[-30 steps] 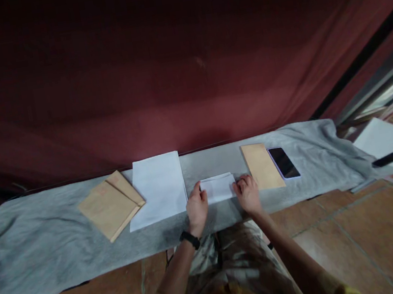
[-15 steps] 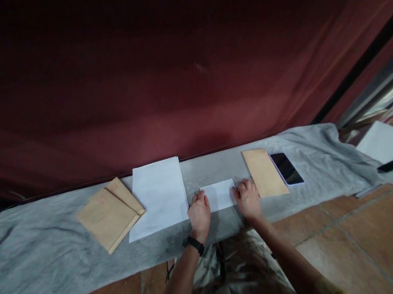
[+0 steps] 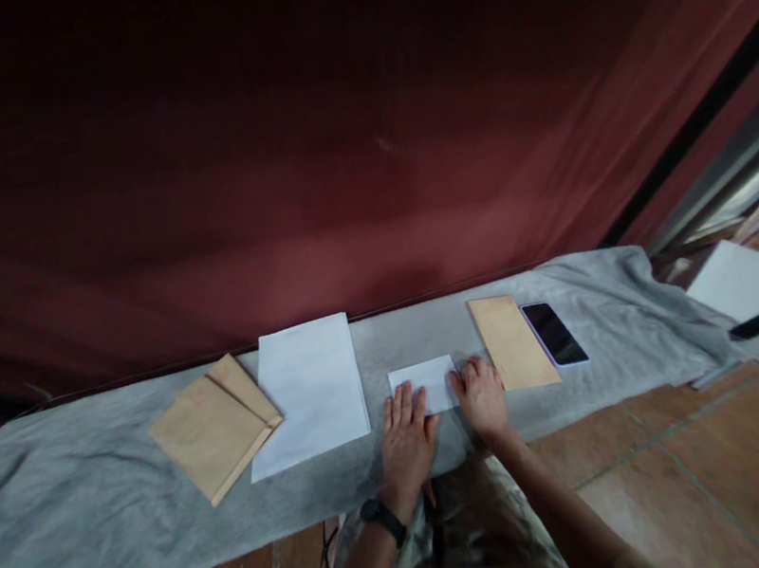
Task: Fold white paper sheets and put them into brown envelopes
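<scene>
A folded white sheet of paper [image 3: 429,374] lies on the grey cloth in front of me. My left hand [image 3: 407,433] rests flat on its lower left part, fingers stretched out and covering that corner. At the paper's right edge, my right hand [image 3: 481,393] has its fingers bent, with the thumb on the edge. Left of my hands lies a stack of larger white sheets [image 3: 309,386]. To the right is a single brown envelope [image 3: 512,340], close to my right hand.
More brown envelopes [image 3: 212,430] overlap the white stack's left side. A phone [image 3: 554,333] with a dark screen lies beside the single envelope. The grey cloth [image 3: 99,511] covers a narrow bench against a dark red surface [image 3: 375,256]. Tiled floor [image 3: 668,469] shows below.
My left hand has let go of the paper's left edge and moved onto it, laying its fingers flat. The folded paper now lies flatter. My right hand stays at the right edge.
</scene>
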`<state>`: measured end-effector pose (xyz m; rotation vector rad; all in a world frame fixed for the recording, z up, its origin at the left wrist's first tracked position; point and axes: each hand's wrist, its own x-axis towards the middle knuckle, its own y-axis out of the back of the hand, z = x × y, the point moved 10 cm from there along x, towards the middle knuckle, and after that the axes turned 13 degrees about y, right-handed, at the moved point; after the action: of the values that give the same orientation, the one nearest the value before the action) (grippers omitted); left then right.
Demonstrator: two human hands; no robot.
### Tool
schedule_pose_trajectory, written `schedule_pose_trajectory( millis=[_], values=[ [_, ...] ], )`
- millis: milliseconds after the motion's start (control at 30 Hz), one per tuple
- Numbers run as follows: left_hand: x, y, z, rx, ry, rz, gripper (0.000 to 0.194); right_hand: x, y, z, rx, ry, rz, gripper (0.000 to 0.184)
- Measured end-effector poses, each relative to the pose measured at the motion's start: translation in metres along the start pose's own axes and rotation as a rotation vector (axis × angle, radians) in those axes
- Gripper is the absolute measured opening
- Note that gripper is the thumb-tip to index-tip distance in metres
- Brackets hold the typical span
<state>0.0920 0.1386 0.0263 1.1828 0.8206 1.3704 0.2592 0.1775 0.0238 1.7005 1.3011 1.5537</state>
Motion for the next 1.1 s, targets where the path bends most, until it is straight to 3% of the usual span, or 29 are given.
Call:
schedule_pose_trajectory(
  millis=[100, 233, 400, 667, 800, 900, 1000, 1100],
  values=[
    [-0.001, -0.004, 0.0, 0.034, -0.008, -0.01, 0.051, 0.0, -0.003, 0.002, 0.01, -0.029, -0.025, 0.031],
    [0.0, 0.004, 0.004, 0.052, -0.04, 0.001, 0.056, 0.001, 0.001, -0.001, -0.003, -0.009, -0.012, 0.031],
    [-0.006, 0.009, 0.022, 0.021, -0.215, -0.061, 0.058, 0.002, 0.005, -0.003, 0.016, -0.008, 0.026, 0.028],
    [-0.006, 0.0, 0.021, 0.055, -0.219, -0.104, 0.059, 0.001, 0.008, -0.001, 0.075, -0.024, 0.039, 0.03],
    [-0.006, -0.002, 0.022, 0.076, -0.229, -0.098, 0.058, -0.009, 0.012, -0.028, 0.217, 0.134, 0.027, 0.039],
    [-0.006, -0.005, 0.021, 0.092, -0.226, -0.099, 0.058, -0.026, 0.005, -0.057, 0.26, 0.273, -0.085, 0.044],
    [-0.006, -0.007, 0.02, 0.098, -0.227, -0.102, 0.059, -0.038, 0.003, -0.066, 0.216, 0.285, -0.131, 0.049],
    [-0.007, -0.007, 0.02, 0.096, -0.224, -0.107, 0.058, -0.042, 0.008, -0.065, 0.189, 0.278, -0.097, 0.051]
  ],
)
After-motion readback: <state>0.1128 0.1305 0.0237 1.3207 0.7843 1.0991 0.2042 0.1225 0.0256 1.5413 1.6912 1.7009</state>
